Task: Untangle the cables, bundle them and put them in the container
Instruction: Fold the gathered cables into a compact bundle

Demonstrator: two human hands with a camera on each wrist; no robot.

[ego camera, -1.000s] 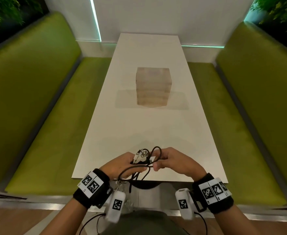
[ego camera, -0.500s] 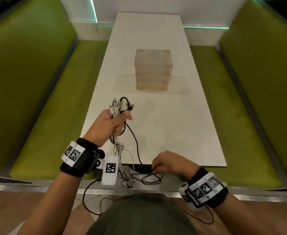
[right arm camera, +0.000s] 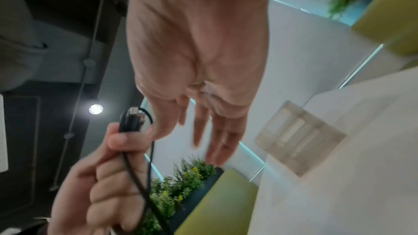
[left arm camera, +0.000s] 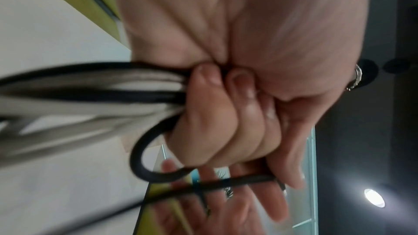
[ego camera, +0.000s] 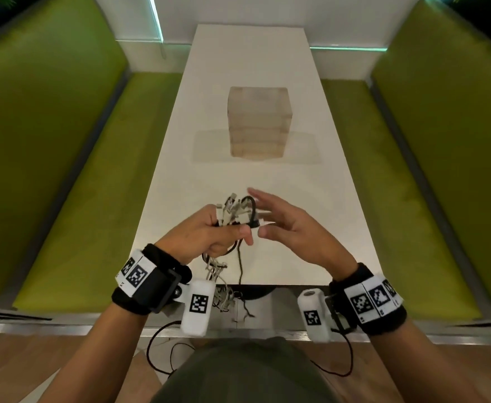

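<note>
The left hand [ego camera: 209, 234] has its grip curled tight round the cables [ego camera: 235, 212], plug ends sticking up above the fist and the loose lengths hanging down past the near edge of the counter [ego camera: 311, 228]. Just right of the plugs, the right hand [ego camera: 285, 225] is spread, fingers straight, holding nothing, palm toward the bunch. The container [ego camera: 259, 123] stands well beyond both, up the counter's middle.

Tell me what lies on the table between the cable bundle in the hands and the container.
Nothing: in the head view, bare white table separates the cables from the container.
</note>
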